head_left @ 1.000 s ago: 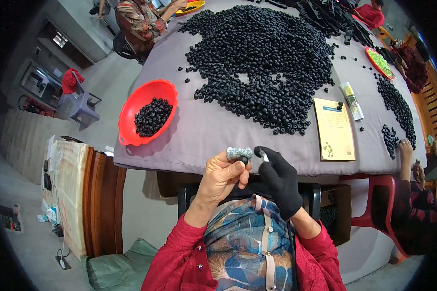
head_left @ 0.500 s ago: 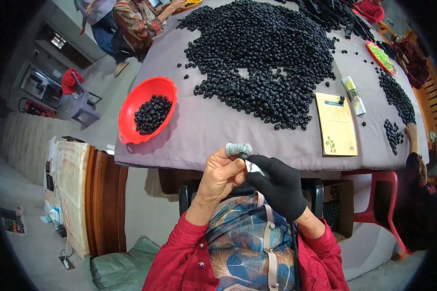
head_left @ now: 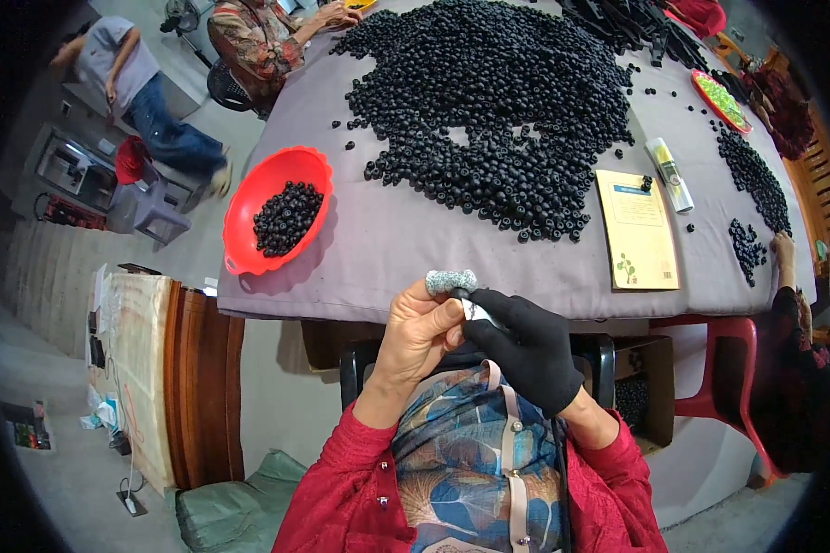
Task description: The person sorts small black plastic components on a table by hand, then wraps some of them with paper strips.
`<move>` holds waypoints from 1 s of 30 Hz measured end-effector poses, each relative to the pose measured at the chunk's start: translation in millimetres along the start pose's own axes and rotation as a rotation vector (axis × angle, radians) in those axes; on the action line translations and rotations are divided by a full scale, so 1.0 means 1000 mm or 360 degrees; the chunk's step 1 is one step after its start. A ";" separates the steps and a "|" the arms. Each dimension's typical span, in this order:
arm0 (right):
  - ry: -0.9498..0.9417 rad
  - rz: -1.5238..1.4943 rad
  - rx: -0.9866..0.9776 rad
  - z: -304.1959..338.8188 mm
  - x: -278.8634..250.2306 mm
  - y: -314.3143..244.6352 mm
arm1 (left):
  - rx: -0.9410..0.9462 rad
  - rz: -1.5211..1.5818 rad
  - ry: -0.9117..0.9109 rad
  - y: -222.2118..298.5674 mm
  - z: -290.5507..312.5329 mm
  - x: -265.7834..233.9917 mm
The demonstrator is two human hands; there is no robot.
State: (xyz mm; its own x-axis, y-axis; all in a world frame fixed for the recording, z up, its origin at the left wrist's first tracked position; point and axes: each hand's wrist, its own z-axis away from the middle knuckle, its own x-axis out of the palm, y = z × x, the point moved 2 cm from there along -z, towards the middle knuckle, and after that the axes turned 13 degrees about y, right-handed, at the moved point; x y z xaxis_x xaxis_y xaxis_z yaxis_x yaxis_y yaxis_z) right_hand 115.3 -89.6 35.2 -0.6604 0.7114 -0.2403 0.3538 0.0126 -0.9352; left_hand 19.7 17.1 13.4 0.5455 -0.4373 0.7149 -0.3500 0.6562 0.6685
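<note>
Just off the table's near edge, my two hands meet at the fingertips. My left hand (head_left: 422, 323) is bare apart from a grey knitted sleeve (head_left: 451, 282) on one finger. It is closed in a pinch, and whatever lies between thumb and finger is mostly hidden, with only a dark spot showing. A black glove covers my right hand (head_left: 526, 346), which is closed around a small white piece (head_left: 478, 312) whose kind I cannot make out. Beyond them, a large heap of small round black parts (head_left: 498, 120) with holes is spread over the table.
On the grey tablecloth (head_left: 369, 281) stand a red scalloped bowl (head_left: 240, 217) of black parts, a yellow booklet (head_left: 641, 240) and a glue-like tube (head_left: 669, 175). A co-worker's hand (head_left: 783, 247) touches parts at right; another person sits at far left. A wooden cabinet (head_left: 198, 378) stands lower left.
A person in blue trousers at the left has walked farther into view, bent forward. My hands keep almost the same pose, with the right one shifted very slightly.
</note>
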 end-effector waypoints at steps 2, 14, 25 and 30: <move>0.0032 -0.0008 -0.0062 0.000 0.000 0.002 | -0.0005 -0.0006 0.0008 -0.001 0.000 0.001; 0.0021 -0.0048 -0.0069 0.000 0.000 0.004 | -0.0023 0.0028 0.0021 -0.002 0.001 0.000; 0.0010 -0.0037 -0.0003 0.000 0.001 0.003 | -0.0035 0.0013 0.0099 -0.003 0.001 0.000; -0.0029 0.0004 0.0045 -0.001 0.000 0.004 | -0.0043 0.0022 0.0113 -0.004 0.000 -0.001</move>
State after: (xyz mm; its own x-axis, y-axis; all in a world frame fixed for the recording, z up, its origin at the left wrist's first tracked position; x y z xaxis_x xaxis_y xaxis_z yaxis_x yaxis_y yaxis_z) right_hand 116.8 -88.9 31.6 -0.6717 0.6984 -0.2470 0.3366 -0.0093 -0.9416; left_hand 20.5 14.7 10.7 0.5934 -0.3840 0.7074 -0.3380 0.6787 0.6520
